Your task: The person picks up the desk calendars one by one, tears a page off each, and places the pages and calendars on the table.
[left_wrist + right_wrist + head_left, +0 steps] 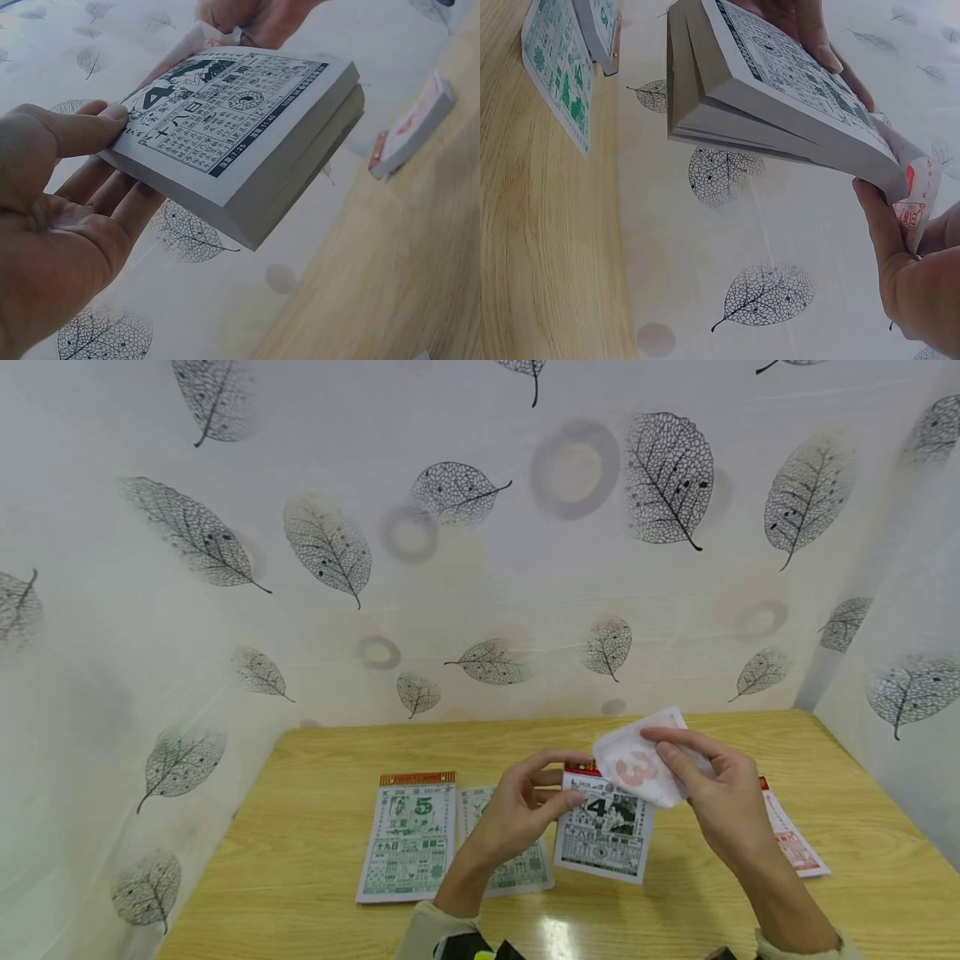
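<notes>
Fingers (686, 739): on my left hand (517, 802) the thumb presses on the black-printed pad (603, 843) and the others curl beneath, gripping its side; on my right hand (723, 785) thumb and forefinger pinch a thin sheet (622, 756).
Leaf-printed backdrop (480, 585): pale, behind and beside the wooden table (292, 835).
Wooden table: yellowish, below my hands.
Green pad (408, 843): on the table to my left, large "5", "立夏", "十九日", "星期二".
Black-printed pad: held up off the table before me, "2026" at top, big "4", "十八日"; I can't read its smallest lines.
Green sheet (521, 872): just right of the green pad, partly behind my left hand, text too small for me.
Red pad (797, 843): on the table, partly hidden by my right hand, print unreadable.
Thin sheet: crumpled, over the black-printed pad's upper right corner, a pale red figure like "3" on it; whether its edge joins the pad, I can't tell.
</notes>
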Action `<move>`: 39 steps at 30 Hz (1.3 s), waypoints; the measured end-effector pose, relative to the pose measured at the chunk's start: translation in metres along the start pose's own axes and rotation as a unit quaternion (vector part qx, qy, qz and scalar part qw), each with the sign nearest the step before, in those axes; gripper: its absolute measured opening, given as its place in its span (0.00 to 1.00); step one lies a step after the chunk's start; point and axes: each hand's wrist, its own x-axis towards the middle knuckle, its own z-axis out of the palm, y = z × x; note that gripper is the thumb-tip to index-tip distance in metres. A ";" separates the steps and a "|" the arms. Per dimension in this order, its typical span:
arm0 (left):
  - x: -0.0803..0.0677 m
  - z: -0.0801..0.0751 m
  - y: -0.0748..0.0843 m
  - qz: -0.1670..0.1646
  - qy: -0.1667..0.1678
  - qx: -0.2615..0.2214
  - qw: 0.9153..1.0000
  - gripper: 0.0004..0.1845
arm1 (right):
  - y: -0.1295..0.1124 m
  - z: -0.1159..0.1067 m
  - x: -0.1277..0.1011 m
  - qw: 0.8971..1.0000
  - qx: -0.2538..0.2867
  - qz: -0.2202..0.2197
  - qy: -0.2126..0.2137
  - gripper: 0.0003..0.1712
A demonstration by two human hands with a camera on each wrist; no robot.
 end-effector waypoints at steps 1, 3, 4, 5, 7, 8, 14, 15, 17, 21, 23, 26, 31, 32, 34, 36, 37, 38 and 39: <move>0.000 0.000 0.000 0.003 -0.002 0.000 1.000 0.21 | 0.000 0.000 0.000 1.000 0.003 0.002 0.002 0.18; 0.000 0.000 0.000 0.011 -0.005 -0.002 1.000 0.21 | -0.001 -0.001 0.000 1.000 0.012 0.006 0.005 0.18; 0.000 0.000 -0.001 0.016 -0.007 -0.003 1.000 0.21 | -0.001 -0.001 0.000 1.000 0.017 0.007 0.006 0.18; 0.000 0.000 -0.001 0.021 -0.008 -0.005 1.000 0.20 | -0.001 -0.001 0.001 1.000 0.023 0.008 0.006 0.18; 0.000 0.000 -0.002 0.029 -0.010 -0.006 1.000 0.20 | -0.001 -0.002 0.001 0.999 0.033 0.007 0.004 0.18; 0.000 0.001 -0.003 0.032 -0.010 -0.007 0.999 0.20 | -0.001 -0.003 0.001 0.999 0.037 0.005 0.002 0.18; 0.001 0.002 -0.002 0.028 -0.009 0.000 1.000 0.20 | -0.001 -0.005 0.003 0.999 0.053 -0.008 -0.010 0.18; 0.000 0.002 -0.001 0.028 -0.009 0.000 1.000 0.20 | -0.001 -0.005 0.003 0.998 0.055 -0.009 -0.011 0.18; 0.000 0.001 -0.002 0.032 -0.008 -0.002 0.999 0.20 | -0.001 -0.005 0.003 0.998 0.061 -0.008 -0.013 0.17; -0.001 0.000 -0.002 0.043 -0.009 -0.005 0.999 0.20 | 0.000 -0.004 0.005 0.998 0.066 -0.007 -0.014 0.17; -0.001 -0.001 -0.003 0.044 -0.012 -0.006 0.999 0.20 | 0.000 -0.004 0.006 0.998 0.067 -0.007 -0.015 0.17; -0.002 -0.001 -0.003 0.044 -0.017 -0.007 0.999 0.20 | 0.000 -0.004 0.006 0.998 0.057 -0.009 -0.013 0.17; -0.002 0.000 -0.001 0.036 -0.008 0.002 0.999 0.20 | -0.007 -0.008 0.001 0.998 -0.047 -0.030 0.015 0.17; -0.002 0.000 0.000 0.032 -0.004 0.005 0.999 0.20 | -0.010 -0.010 0.000 0.995 -0.084 -0.039 0.026 0.17; -0.002 0.000 0.003 0.022 0.004 0.016 1.000 0.20 | -0.016 -0.011 -0.004 0.986 -0.152 -0.057 0.042 0.18; -0.002 -0.001 0.005 0.012 0.008 0.024 1.000 0.20 | -0.021 -0.011 -0.007 0.973 -0.209 -0.082 0.050 0.21; -0.003 -0.001 0.005 0.009 0.010 0.027 1.000 0.21 | -0.024 -0.011 -0.008 0.967 -0.232 -0.095 0.052 0.23; -0.003 -0.001 0.006 0.006 0.010 0.029 1.000 0.21 | -0.026 -0.010 -0.010 0.962 -0.244 -0.107 0.050 0.24; -0.003 -0.001 0.006 0.004 0.011 0.032 0.999 0.21 | -0.028 -0.009 -0.011 0.958 -0.255 -0.122 0.048 0.25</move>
